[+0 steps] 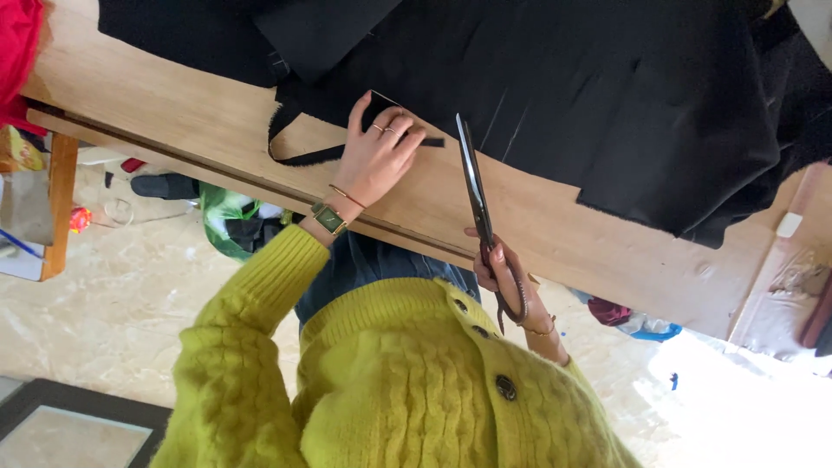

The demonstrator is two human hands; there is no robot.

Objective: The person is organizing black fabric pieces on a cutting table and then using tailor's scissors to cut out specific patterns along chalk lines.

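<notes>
Black woolly fabric [555, 95] under left hand [377, 156]; right hand [507, 277] holds steel scissors [477, 195]

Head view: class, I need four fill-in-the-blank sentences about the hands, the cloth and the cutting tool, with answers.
1. The right hand grips long dark metal ____ by the handles.
2. The left hand presses on thick woollen cloth coloured ____.
3. The cloth lies on a flat brown table made of ____.
4. The square green-faced watch sits on the ____ wrist.
Missing words: scissors; black; wood; left.
</notes>
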